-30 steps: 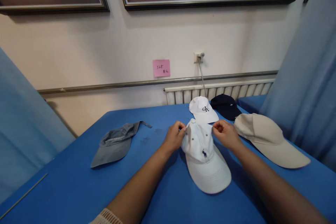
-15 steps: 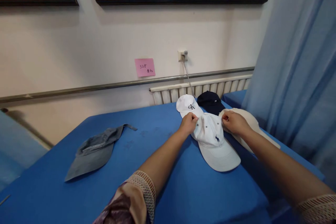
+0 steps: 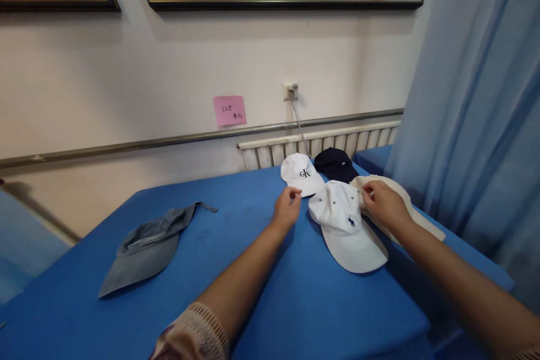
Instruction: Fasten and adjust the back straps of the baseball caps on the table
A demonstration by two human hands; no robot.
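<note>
A white cap with a dark horse-and-rider emblem (image 3: pixel 343 225) rests on the blue-covered table, its brim towards me. Left of its crown, my left hand (image 3: pixel 288 208) hovers apart from it, fingers loosely curled with a small gap and nothing held. My right hand (image 3: pixel 386 205) is by the cap's right side, in front of a cream cap (image 3: pixel 415 214); thumb and forefinger are slightly apart with nothing visible between them. Behind lie a white cap with black letters (image 3: pixel 301 174) and a navy cap (image 3: pixel 335 165). The cream cap is partly hidden by my right hand.
A grey cap (image 3: pixel 147 247) with a loose strap lies on the left of the blue table cover (image 3: pixel 253 292). At the back are a radiator (image 3: pixel 274 153), a metal rail (image 3: pixel 189 138) and a plugged-in socket (image 3: pixel 290 91). A blue curtain (image 3: pixel 472 124) hangs at the right.
My left hand has let go of the white horse-emblem cap and moved left. My right hand has loosened from its other side and shifted slightly right. The cap stays on the table.
</note>
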